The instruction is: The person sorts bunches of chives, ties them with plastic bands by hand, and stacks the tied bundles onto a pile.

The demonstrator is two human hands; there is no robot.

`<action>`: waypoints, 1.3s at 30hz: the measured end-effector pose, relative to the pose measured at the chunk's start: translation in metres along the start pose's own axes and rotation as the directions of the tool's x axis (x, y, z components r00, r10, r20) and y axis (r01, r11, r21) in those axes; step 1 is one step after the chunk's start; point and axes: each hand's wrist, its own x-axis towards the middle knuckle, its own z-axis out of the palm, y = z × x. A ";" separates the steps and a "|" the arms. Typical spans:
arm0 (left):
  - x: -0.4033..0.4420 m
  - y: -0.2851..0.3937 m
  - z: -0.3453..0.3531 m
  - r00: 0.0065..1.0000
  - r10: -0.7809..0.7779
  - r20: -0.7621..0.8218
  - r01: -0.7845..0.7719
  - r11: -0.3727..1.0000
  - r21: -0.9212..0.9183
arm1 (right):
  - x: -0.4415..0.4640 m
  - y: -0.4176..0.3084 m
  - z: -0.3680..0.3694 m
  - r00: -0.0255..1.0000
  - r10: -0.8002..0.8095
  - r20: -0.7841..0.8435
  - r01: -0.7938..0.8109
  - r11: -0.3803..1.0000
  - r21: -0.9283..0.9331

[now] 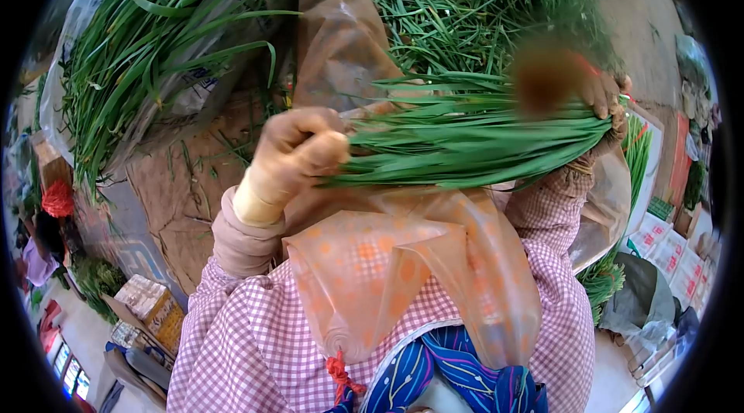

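A bunch of long, flat green chives (pixel 473 142) lies crosswise in front of my chest. My right hand (pixel 608 99) is wrapped round its right end. At the left end, my left hand (pixel 298 149) is closed in a fist against the leaf tips, slightly blurred; what its fingers hold, if anything, is hidden. Below the bunch, an orange-tinted plastic apron (pixel 411 258) covers my checked sleeves and front in part. A blurred brown patch covers some leaves near my right hand; I cannot make out what it is.
A big heap of loose green leaves (pixel 473 2) lies ahead. To the left, more long leaves (pixel 147 49) rest on clear plastic. Flattened cardboard (pixel 182 196) covers the ground there. Boxes (pixel 151 308) stand lower left, and white-and-red packages (pixel 666 258) on the right.
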 end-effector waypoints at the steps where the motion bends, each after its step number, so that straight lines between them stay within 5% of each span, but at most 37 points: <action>1: 0.001 0.003 -0.004 0.998 0.060 -0.023 -0.062 0.990 -0.124 | 0.000 -0.006 0.014 0.997 -0.018 -0.079 0.009 0.994 -0.106; 2: 0.005 0.008 -0.006 0.973 0.221 -0.062 -0.228 0.958 -0.175 | -0.001 -0.012 0.016 0.997 -0.012 -0.078 0.004 0.994 -0.105; 4: -0.002 0.020 -0.021 0.990 0.141 -0.021 -0.142 0.955 -0.259 | 0.001 -0.025 0.017 0.996 -0.087 -0.022 0.083 0.986 -0.145; 9: -0.005 0.029 0.011 0.968 -0.100 -0.231 0.154 0.961 0.229 | 0.003 -0.035 0.017 0.999 -0.030 0.028 0.033 0.993 -0.115; 15: 0.007 0.027 0.011 0.971 -0.072 -0.228 0.132 0.956 0.263 | 0.003 -0.021 0.022 0.996 -0.065 0.059 0.068 0.996 -0.051; 18: 0.025 0.049 0.035 0.962 0.211 -0.176 -0.032 0.722 0.691 | 0.004 -0.020 0.009 0.995 -0.057 0.086 0.060 0.998 -0.034; 19: 0.037 0.045 0.039 0.984 0.143 -0.109 -0.049 0.796 0.603 | 0.003 -0.016 0.022 0.998 -0.044 0.053 0.049 0.995 -0.086; 22: 0.060 0.055 0.069 0.999 -0.030 0.027 0.002 0.711 0.704 | 0.002 -0.016 0.024 0.999 -0.020 0.029 0.025 0.986 -0.166; 23: 0.067 0.055 0.079 0.998 -0.045 0.050 -0.006 0.681 0.732 | 0.006 -0.014 0.010 0.990 -0.026 0.138 0.031 0.999 -0.039; 28: 0.100 0.026 0.099 0.989 0.099 0.112 -0.149 0.613 0.776 | 0.000 -0.006 0.027 1.000 -0.019 0.014 0.021 0.992 -0.127; 30: 0.107 0.021 0.104 0.977 0.121 0.177 -0.210 0.700 0.683 | -0.001 -0.007 0.017 1.000 0.008 0.009 -0.008 0.999 -0.045; 32: 0.112 0.013 0.104 0.983 0.103 0.152 -0.180 0.701 0.690 | -0.005 -0.012 0.006 0.999 -0.028 -0.044 0.020 0.986 -0.164; 35: 0.123 0.004 0.093 0.984 -0.124 0.130 0.105 0.984 0.144 | -0.008 -0.008 0.009 0.995 -0.044 -0.092 0.019 0.965 -0.263; 39: 0.131 -0.001 0.081 0.980 0.004 -0.200 -0.064 0.954 -0.292 | -0.006 -0.005 0.014 0.994 -0.030 -0.105 -0.004 0.951 -0.308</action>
